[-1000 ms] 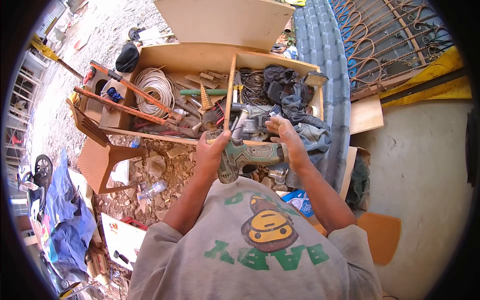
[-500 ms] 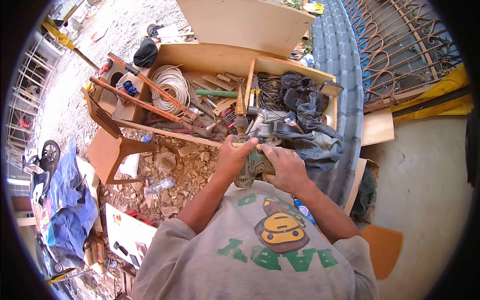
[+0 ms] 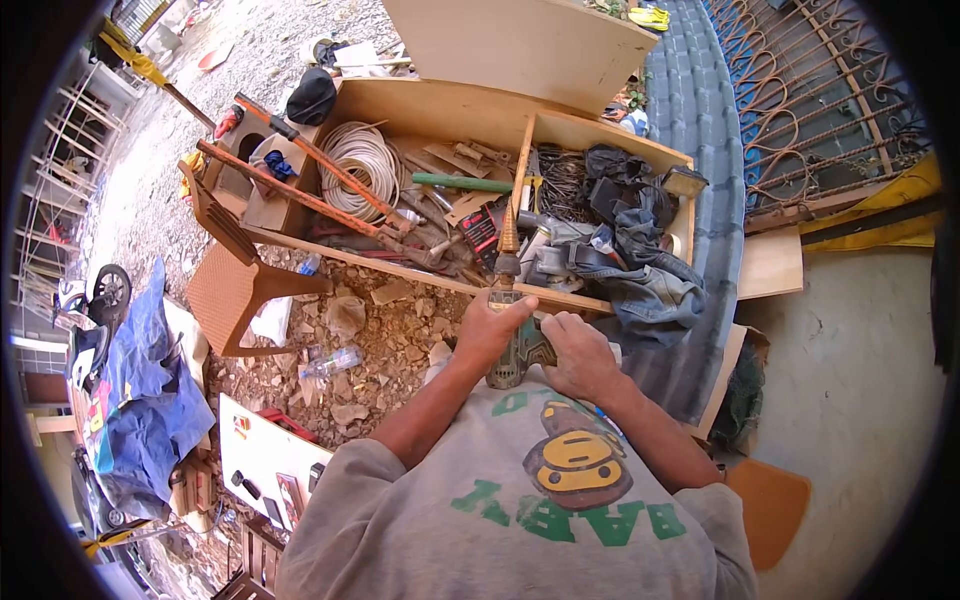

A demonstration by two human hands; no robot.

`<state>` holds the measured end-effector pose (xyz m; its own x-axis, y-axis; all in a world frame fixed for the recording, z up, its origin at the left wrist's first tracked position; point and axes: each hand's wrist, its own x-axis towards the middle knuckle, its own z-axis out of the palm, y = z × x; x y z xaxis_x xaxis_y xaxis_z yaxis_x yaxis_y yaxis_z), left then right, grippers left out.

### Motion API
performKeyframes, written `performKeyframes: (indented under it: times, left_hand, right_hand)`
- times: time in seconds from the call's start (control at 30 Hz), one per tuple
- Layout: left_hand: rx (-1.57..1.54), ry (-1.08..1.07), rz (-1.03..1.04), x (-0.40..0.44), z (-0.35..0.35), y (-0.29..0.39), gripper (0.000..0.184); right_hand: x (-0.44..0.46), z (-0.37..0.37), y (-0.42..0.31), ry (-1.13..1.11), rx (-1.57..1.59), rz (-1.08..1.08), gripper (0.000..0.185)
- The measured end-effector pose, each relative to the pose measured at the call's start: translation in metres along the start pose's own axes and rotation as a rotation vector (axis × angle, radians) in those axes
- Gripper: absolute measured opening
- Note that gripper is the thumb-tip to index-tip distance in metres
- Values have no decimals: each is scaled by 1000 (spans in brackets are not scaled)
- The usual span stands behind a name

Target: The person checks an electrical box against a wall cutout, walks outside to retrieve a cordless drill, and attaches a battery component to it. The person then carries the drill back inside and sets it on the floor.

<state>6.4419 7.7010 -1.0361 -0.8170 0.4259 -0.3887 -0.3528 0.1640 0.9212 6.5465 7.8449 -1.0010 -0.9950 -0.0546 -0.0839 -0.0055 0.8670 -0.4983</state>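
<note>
A dusty green power drill [image 3: 506, 373] is held close against the shirt front, its long cone-shaped bit [image 3: 509, 238] pointing away from me toward the wooden box. My left hand [image 3: 488, 332] is wrapped round the drill's body just behind the chuck [image 3: 508, 265], thumb across the top. At the drill's right side, my right hand [image 3: 580, 357] is closed with curled knuckles about its grip; the fingers' undersides are hidden. Beyond the bit, the open wooden box [image 3: 450, 100] holds a coil of white cable [image 3: 360, 165], a green rod [image 3: 455, 182] and dark cloth [image 3: 655, 295].
Orange-handled bolt cutters [image 3: 290, 190] lie over the box's left side. A brown plastic chair [image 3: 235, 290] stands left, on rubble [image 3: 395, 360]. Grey roof tiles [image 3: 705, 180] run along the right, beside a metal grille [image 3: 810, 100]. A white board [image 3: 255, 450] lies at lower left.
The right hand's fingers, stretched over the drill's top before, are now curled at its side. The view has shifted slightly, and the left hand keeps its hold.
</note>
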Motion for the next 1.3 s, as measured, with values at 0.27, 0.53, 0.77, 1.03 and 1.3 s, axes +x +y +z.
performKeyframes:
  times: [0.27, 0.53, 0.77, 1.03, 1.3]
  left_hand:
    - [-106, -17, -68, 0, -9, 3, 41]
    - [-19, -67, 26, -2, -12, 4, 50]
    - [-92, -5, 72, -4, -21, 23, 46]
    - [12, 58, 106, -12, -37, 13, 50]
    - [51, 40, 158, -21, -26, -2, 51]
  right_hand:
    - [-39, -31, 29, -145, 18, 227, 78]
    - [-33, -25, 57, -466, 837, 458, 58]
    - [-26, -16, 56, -307, 1300, 580, 45]
    - [-32, -4, 37, -160, 1366, 630, 36]
    - [-54, -4, 44, -79, 1194, 581, 34]
